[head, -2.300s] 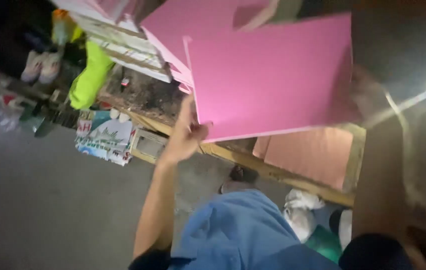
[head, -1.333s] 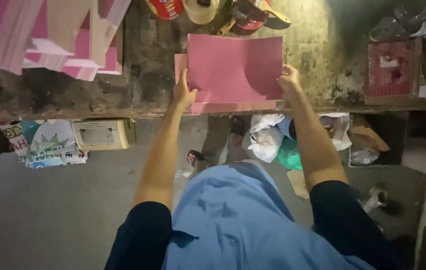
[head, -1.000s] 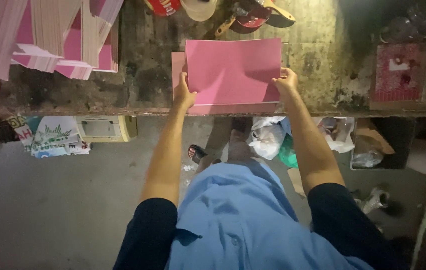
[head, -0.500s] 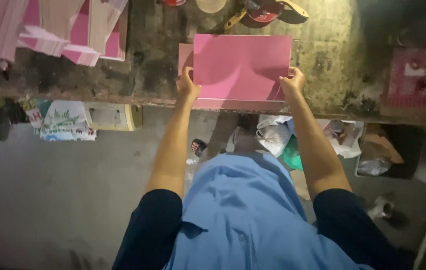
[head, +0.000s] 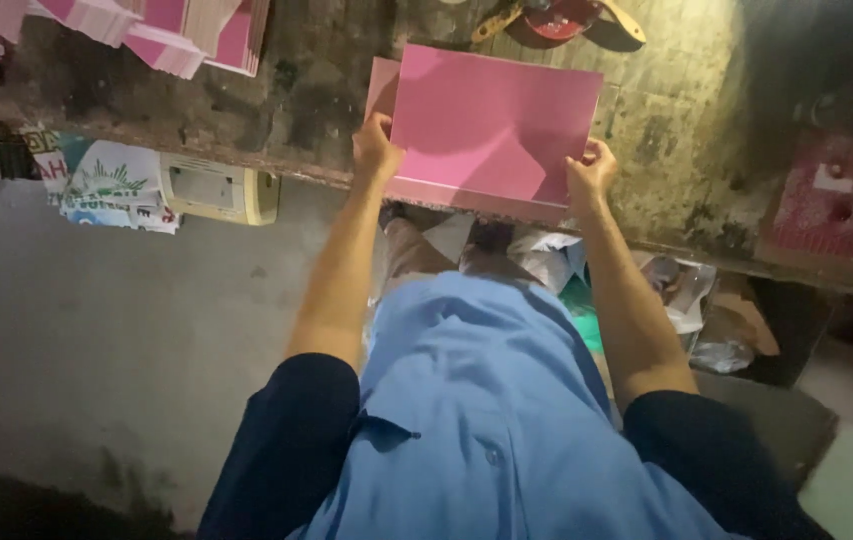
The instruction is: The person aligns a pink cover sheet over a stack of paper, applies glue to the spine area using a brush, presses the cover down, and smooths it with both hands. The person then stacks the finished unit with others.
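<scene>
A stack of pink card sheets (head: pixel 492 125) lies on the worn wooden workbench (head: pixel 307 110), close to its front edge. My left hand (head: pixel 377 148) grips the stack's left edge. My right hand (head: pixel 592 170) grips its right edge near the lower corner. The top sheet sits slightly skewed over a pink sheet beneath it, which shows at the left and along the front.
More pink and white folded card pieces (head: pixel 177 30) are piled at the bench's far left. Tape rolls and a tool (head: pixel 557 18) lie behind the stack. A red box (head: pixel 832 200) sits at right. Printed bags (head: pixel 107 185) and plastic wrap (head: pixel 687 300) lie under the bench.
The pink sheets, held up in the air earlier, have been brought down onto the bench. Both hands have stayed on the two side edges, squaring the stack.
</scene>
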